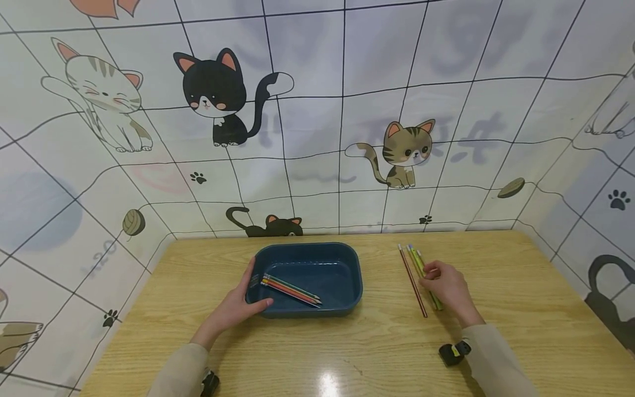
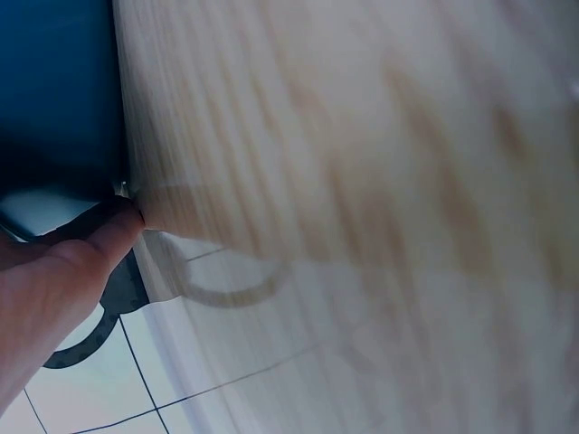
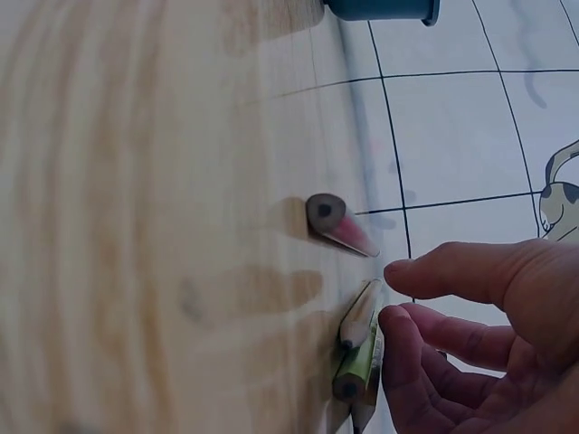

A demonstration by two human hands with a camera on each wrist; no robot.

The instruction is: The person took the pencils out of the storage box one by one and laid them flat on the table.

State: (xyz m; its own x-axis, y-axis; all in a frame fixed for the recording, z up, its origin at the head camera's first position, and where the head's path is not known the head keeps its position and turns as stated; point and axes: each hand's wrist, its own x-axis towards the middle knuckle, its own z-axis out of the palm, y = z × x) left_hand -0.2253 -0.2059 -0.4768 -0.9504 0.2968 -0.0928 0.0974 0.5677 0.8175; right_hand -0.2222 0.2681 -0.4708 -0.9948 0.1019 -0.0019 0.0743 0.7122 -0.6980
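Observation:
My left hand [image 1: 238,300] holds the left end of a dark blue basin [image 1: 354,275], fingers along its outer side and thumb over the near rim. The basin's wall [image 2: 59,90] fills a corner of the left wrist view. Inside lie several pencils [image 1: 292,290], orange, red and green, points toward the right. My right hand [image 1: 448,289] is over a small bunch of green pencils [image 1: 436,302] on the table. In the right wrist view, thumb and forefinger stand apart, fingertips right beside the green pencils [image 3: 360,362]. A dark red pencil [image 1: 413,281] lies separately to their left.
The wooden table [image 1: 317,347] backs onto a wall sheet [image 1: 317,138] printed with cats and a grid. Between basin and loose pencils lies a stretch of bare wood. A small black device [image 1: 451,354] is at the right wrist.

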